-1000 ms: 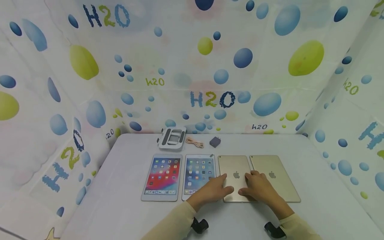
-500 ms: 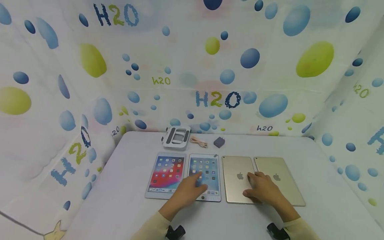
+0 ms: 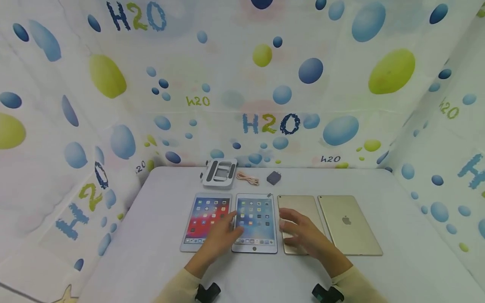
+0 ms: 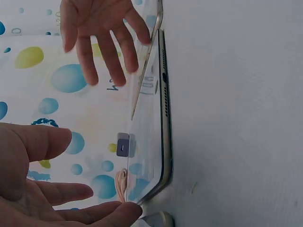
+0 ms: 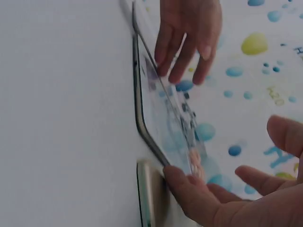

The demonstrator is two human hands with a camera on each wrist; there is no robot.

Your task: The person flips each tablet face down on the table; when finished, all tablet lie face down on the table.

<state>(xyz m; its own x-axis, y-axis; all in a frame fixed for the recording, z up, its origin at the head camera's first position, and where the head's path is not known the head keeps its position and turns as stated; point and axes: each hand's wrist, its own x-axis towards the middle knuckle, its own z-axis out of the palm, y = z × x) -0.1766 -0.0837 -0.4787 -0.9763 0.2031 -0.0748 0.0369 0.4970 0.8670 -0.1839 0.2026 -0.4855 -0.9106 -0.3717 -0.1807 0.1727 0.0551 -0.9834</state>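
Observation:
Four tablets lie in a row in the head view. A white tablet with a blue home screen (image 3: 255, 219) lies between my hands. At its left edge is my left hand (image 3: 217, 240), fingers spread, above part of the tablet with a red and blue screen (image 3: 206, 210). My right hand (image 3: 307, 233) hovers over a face-down gold tablet (image 3: 297, 201), covering its middle, fingers pointing at the blue-screen tablet's right edge. Farther right lies another gold tablet (image 3: 350, 235), face down. Each wrist view shows a fingertip at the middle tablet's edge; neither hand grips it.
Behind the row are a white folding stand (image 3: 219, 173), a coiled beige cable (image 3: 248, 178) and a dark charger plug (image 3: 274, 178). The white table (image 3: 163, 202) meets printed cloth walls at the back and sides.
My left hand has moved left, from the near gold tablet across the blue-screen tablet to its left edge. My right hand has shifted left from the gold tablets' gap toward the blue-screen tablet.

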